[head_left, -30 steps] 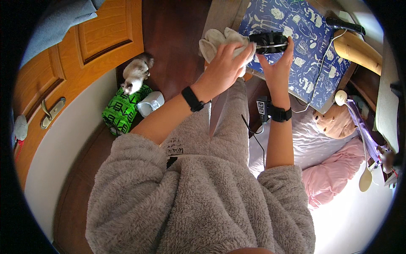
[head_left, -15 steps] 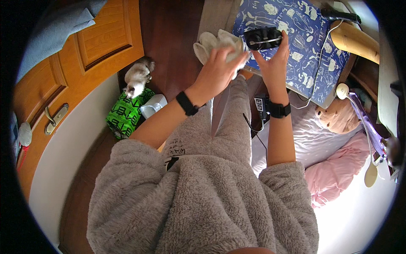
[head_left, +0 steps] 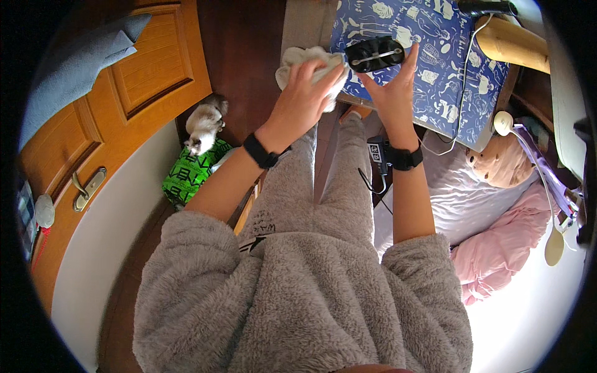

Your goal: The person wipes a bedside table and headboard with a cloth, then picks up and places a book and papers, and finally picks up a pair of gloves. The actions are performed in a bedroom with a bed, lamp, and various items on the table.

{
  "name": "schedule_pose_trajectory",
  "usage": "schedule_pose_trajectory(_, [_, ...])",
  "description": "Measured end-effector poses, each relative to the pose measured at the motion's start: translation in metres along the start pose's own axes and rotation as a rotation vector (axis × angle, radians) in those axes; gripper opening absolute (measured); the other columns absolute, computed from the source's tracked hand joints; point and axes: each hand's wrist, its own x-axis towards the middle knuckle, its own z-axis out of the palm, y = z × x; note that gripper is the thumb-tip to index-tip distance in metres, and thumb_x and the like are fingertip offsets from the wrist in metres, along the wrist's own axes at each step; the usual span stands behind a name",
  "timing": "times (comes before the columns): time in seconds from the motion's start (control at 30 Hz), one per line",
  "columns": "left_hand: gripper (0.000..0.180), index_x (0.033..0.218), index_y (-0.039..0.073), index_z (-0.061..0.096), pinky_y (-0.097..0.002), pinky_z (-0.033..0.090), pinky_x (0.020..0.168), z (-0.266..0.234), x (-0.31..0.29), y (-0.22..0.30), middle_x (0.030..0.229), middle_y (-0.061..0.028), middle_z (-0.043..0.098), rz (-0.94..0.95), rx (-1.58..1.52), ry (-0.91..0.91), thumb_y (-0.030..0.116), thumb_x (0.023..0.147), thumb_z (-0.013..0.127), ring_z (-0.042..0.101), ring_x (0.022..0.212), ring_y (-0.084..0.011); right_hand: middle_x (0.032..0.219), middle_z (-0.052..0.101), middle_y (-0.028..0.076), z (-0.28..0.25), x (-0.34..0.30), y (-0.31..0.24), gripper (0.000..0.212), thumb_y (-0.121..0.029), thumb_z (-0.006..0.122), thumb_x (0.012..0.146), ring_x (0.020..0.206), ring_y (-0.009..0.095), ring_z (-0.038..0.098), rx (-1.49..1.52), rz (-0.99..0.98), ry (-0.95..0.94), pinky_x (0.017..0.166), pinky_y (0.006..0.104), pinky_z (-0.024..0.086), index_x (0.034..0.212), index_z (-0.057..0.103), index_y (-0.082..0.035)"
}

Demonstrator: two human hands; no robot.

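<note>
My right hand (head_left: 393,93) grips a black rounded object (head_left: 375,55) with a silver bar across its top, thumb on one side and fingers on the other. I cannot make out its exact kind. To its left, my left hand (head_left: 295,102) has its fingers curled on an off-white, soft-looking cloth (head_left: 333,74). The cloth bunches up around and beyond the fingers, close to the black object but apart from it. Beneath the black object lies a table with a blue, white-patterned cover (head_left: 429,68). Both wrists wear black bands.
At left stand a wooden door (head_left: 149,68) and a cat (head_left: 204,127) by a green bag (head_left: 189,177). A power strip (head_left: 377,152) and cables hang near my right wrist. At right are a black cylindrical thing (head_left: 488,7), a tan roll (head_left: 513,43) and pink bedding (head_left: 504,242).
Both hands have shifted slightly left in view, with the cloth and the black object. My left hand's blur has lessened, and its fingers now rest on the cloth. The view has shifted a little.
</note>
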Motion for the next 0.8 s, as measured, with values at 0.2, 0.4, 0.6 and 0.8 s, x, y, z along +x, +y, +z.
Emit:
schedule_pose_trajectory(0.2, [0.06,0.125,-0.001,0.043,-0.0422,0.044,0.098,-0.025,-0.034,0.031,0.125,-0.0205,0.047,-0.104,-0.204,0.01,0.008,0.076,0.076,0.049,0.116,-0.0381,0.146,0.04,0.023,-0.04,-0.043,-0.028,0.065,-0.016,0.072,0.085,0.132,0.038,0.041,0.099,-0.104,0.044,0.11,0.0462,0.031,0.139,0.043,0.004])
schedule_pose_trajectory(0.4, [0.038,0.115,0.0,0.052,-0.0378,0.048,0.085,-0.016,-0.006,0.073,0.114,-0.0154,0.054,-0.051,-0.554,-0.012,0.007,0.081,0.07,0.058,0.099,-0.0289,0.13,0.055,0.014,-0.054,-0.082,-0.045,0.053,-0.016,0.066,0.09,0.12,0.022,0.051,0.812,0.468,-0.213,0.103,0.0353,0.04,0.138,0.048,-0.001])
schedule_pose_trajectory(0.6, [0.048,0.123,0.001,0.055,-0.0366,0.047,0.093,0.008,0.047,0.034,0.119,-0.0156,0.056,-0.085,-0.106,0.287,0.002,0.078,0.072,0.059,0.104,-0.0289,0.128,0.05,0.017,-0.05,-0.03,-0.015,0.055,-0.007,0.065,0.089,0.106,0.028,0.058,0.218,0.119,0.281,0.095,0.0357,0.046,0.14,0.046,-0.001])
schedule_pose_trajectory(0.8, [0.065,0.13,0.0,0.052,-0.0414,0.047,0.097,0.04,0.062,0.012,0.121,-0.0174,0.053,-0.105,-0.184,0.183,0.008,0.072,0.082,0.055,0.113,-0.0366,0.131,0.047,0.022,-0.022,-0.018,0.013,0.053,-0.017,0.061,0.09,0.106,0.042,0.06,-0.123,0.272,0.0,0.086,0.0466,0.053,0.141,0.05,-0.024])
